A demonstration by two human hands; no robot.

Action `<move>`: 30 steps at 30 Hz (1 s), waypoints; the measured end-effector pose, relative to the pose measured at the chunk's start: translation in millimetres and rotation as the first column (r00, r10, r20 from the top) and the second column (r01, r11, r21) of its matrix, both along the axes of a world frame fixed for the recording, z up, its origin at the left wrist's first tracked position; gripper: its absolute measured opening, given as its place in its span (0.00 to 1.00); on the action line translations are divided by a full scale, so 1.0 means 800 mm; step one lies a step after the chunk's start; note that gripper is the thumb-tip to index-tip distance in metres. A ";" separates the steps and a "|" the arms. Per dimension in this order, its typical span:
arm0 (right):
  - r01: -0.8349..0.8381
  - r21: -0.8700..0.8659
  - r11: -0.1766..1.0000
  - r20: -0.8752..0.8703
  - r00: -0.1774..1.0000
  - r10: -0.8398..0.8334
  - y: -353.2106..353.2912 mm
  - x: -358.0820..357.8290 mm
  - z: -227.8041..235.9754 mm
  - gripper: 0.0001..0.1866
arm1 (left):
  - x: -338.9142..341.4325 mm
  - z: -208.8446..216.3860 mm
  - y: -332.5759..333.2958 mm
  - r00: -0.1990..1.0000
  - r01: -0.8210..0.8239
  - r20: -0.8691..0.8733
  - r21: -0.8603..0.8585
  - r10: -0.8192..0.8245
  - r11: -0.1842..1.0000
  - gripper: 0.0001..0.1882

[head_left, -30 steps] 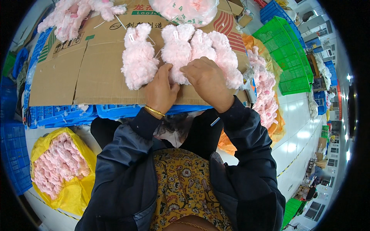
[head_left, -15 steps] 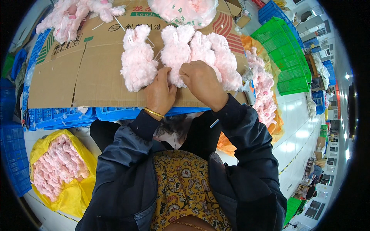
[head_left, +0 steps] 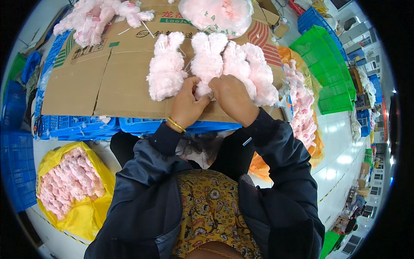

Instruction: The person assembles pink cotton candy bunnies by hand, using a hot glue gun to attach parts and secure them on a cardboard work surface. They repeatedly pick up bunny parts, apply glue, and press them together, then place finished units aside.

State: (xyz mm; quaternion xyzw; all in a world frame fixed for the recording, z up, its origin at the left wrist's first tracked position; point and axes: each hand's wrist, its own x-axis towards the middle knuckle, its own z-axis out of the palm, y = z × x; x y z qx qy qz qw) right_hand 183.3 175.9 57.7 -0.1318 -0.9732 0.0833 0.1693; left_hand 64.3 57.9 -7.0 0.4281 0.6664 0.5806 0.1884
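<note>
Several pale pink plush rabbits lie in a row on a flat cardboard sheet (head_left: 73, 93). My left hand (head_left: 187, 102) pinches the lower end of the second plush rabbit (head_left: 208, 56) from its left side. Opposite it, my right hand (head_left: 235, 98) has its fingers closed on the same lower end, and the fingertips of both hands nearly meet there. Left of my left hand lies another plush rabbit (head_left: 166, 71). Two more, one a plush rabbit (head_left: 238, 64) and the other a plush rabbit (head_left: 262, 75), lie close together beyond my right hand.
A clear bag of pink stuffing (head_left: 215, 15) and a pile of pink plush pieces (head_left: 95, 21) lie at the far side. A yellow sack (head_left: 92, 216) of plush stands low left, an orange sack (head_left: 317, 151) right. Green crates (head_left: 323, 69) stand at right; blue crates (head_left: 77, 127) support the cardboard.
The whole view has shifted, so the cardboard and rabbits appear further right. Both hands stay at the lower end of the second rabbit, with small finger movements.
</note>
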 end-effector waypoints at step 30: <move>0.225 0.294 0.929 -0.096 0.974 -0.206 0.322 -0.146 0.003 0.08 | 0.002 0.024 -0.008 0.970 -0.209 -0.154 -0.138 0.187 0.968 0.16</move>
